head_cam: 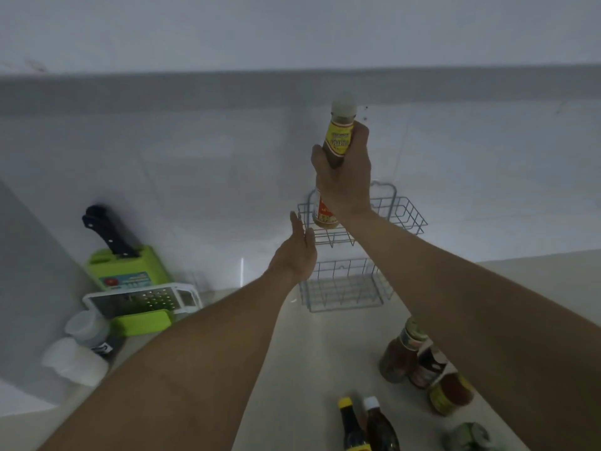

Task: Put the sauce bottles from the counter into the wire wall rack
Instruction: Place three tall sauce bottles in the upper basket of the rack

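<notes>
Right hand lifts a sauce bottle at the wall rack

Two dark bottles [367,424] stand at the counter's [309,369] near edge, three jars [422,366] just beyond; farther, the left hand [297,252] hangs released beside the rack [403,219], and the right hand [344,177] grasps the bottle [340,135], its base over the upper basket

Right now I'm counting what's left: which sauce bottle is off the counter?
The yellow-labelled bottle, gripped by the right hand above the wire rack's upper basket. The other bottles stand on the counter.
</notes>
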The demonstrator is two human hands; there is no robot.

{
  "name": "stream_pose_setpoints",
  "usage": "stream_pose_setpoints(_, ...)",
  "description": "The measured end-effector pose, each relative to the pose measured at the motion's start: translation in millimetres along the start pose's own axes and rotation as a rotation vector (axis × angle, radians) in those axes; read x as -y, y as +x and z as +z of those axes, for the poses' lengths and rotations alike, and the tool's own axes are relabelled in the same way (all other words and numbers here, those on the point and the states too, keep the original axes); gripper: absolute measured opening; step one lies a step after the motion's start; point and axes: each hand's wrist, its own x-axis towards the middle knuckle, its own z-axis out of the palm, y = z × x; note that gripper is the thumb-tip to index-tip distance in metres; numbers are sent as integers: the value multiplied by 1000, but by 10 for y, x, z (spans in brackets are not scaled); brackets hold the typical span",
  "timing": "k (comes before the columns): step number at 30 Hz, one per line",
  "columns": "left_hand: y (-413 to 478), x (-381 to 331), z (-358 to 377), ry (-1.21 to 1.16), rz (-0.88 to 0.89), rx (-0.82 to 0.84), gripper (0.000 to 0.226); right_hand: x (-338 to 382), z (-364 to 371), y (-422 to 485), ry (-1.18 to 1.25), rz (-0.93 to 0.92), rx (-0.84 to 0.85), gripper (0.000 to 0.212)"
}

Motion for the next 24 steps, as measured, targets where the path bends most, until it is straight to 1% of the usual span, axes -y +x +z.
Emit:
stream_pose_setpoints(3, 30, 49, -7, -66, 8, 18, 61, -133, 111, 54, -15, -5, 57, 46)
stream_pose_setpoints(9, 18, 104, -86, -48, 91, 43, 58, -421, 267, -142, -53, 69, 136, 46)
stream_pose_setpoints(13, 28, 130, -72, -69, 143, 48, 57, -509, 255, -254, -39, 151, 139, 56)
stream_pose_setpoints(17, 70, 160, -30, -128, 166, 40, 57, -581, 166, -362, -29, 262, 238, 67)
stream_pose_setpoints(19, 104, 166, -11, -162, 162, 49, 56, -665, 104, -492, -101, 292, 311, 63)
stream_pose_setpoints(21, 130, 179, -2, -243, 158, 79, 54, -720, 60, -581, -215, 280, 375, 56)
stream_pose_setpoints(24, 147, 193, 6, -300, 148, 85, 51, -709, 23, -545, -295, 324, 421, 54)
